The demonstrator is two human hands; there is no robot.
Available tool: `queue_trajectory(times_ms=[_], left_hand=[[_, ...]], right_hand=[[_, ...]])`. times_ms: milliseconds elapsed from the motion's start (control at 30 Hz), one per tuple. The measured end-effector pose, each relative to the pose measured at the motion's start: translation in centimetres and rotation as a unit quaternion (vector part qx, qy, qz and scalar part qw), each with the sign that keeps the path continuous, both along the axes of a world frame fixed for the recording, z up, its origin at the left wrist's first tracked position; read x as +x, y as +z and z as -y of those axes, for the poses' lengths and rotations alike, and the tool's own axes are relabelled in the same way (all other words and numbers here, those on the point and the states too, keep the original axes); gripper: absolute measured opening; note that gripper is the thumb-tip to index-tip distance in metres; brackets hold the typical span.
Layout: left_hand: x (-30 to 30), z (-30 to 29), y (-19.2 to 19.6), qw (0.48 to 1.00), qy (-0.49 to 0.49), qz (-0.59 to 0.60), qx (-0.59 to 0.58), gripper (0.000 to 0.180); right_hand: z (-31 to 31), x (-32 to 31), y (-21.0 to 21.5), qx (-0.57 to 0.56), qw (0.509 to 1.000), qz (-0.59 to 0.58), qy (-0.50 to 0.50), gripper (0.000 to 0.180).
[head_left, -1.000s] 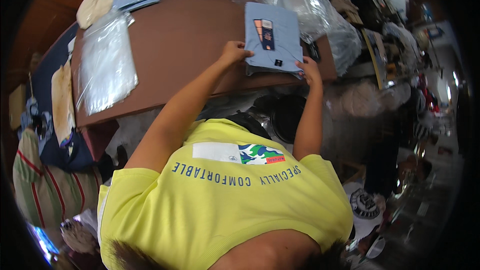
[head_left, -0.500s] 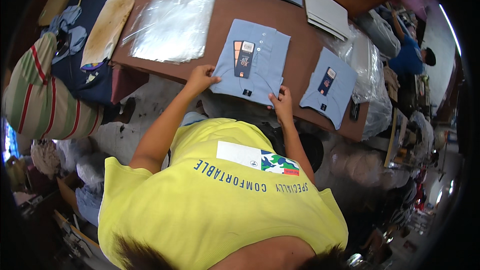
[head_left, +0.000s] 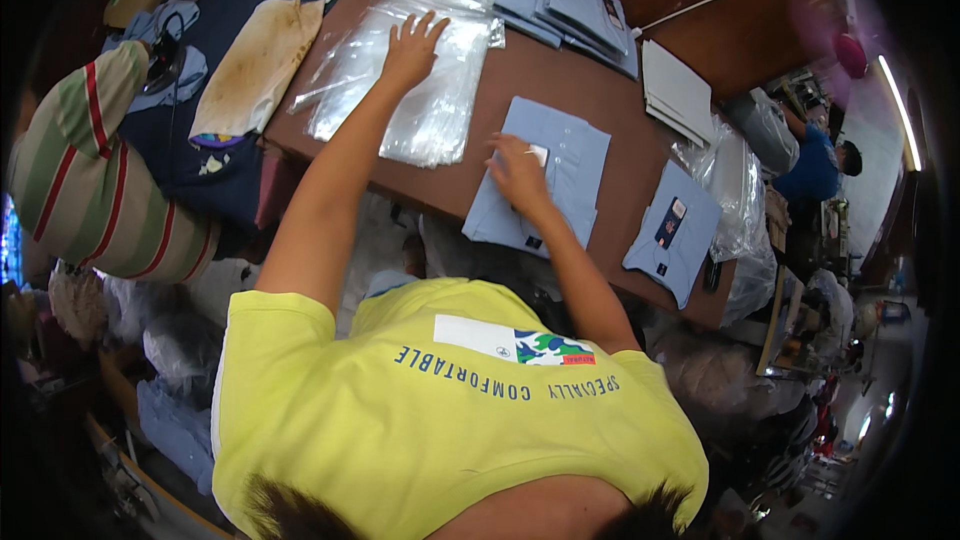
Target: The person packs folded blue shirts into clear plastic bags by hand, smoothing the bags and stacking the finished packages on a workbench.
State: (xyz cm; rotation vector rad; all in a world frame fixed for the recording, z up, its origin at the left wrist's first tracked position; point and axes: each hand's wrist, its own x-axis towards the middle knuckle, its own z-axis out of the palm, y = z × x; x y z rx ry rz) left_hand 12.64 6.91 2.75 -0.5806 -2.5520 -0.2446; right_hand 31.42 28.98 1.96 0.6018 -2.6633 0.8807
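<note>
My left hand (head_left: 410,52) lies with spread fingers on a stack of clear plastic bags (head_left: 425,125) at the left of the brown table. Over a folded light-blue shirt (head_left: 570,155) in front of me is my right hand (head_left: 520,175), slightly blurred, its fingers bent above the shirt's hang tag, most of which it hides. Whether those fingers grip anything cannot be made out. To the right lies a second folded blue shirt (head_left: 665,240) with a dark tag (head_left: 671,222) on it.
Several folded blue shirts (head_left: 585,10) are piled at the far side, near a stack of grey-white boards (head_left: 677,85). Wrapped plastic packs (head_left: 735,180) crowd the table's right end. A person in striped clothing (head_left: 110,180) stands at left, beside an iron (head_left: 165,55) and a stained cloth (head_left: 260,65).
My left hand has left the shirt's collar end and reached up-left onto the plastic bags. My right hand has moved from the shirt's near corner to over its tag.
</note>
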Motion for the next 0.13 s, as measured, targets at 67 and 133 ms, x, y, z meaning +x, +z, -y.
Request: queue_trajectory(times_ms=[67, 133], left_hand=[[-2.7, -0.6, 0.5, 0.989, 0.031, 0.135, -0.046, 0.073], [-4.9, -0.5, 0.6, 0.952, 0.074, 0.293, -0.042, 0.080]], right_hand=[[3.3, -1.6, -2.0, 0.043, 0.999, 0.014, 0.013, 0.034], [5.4, -2.8, -2.7, 0.057, 0.997, 0.051, 0.024, 0.039]])
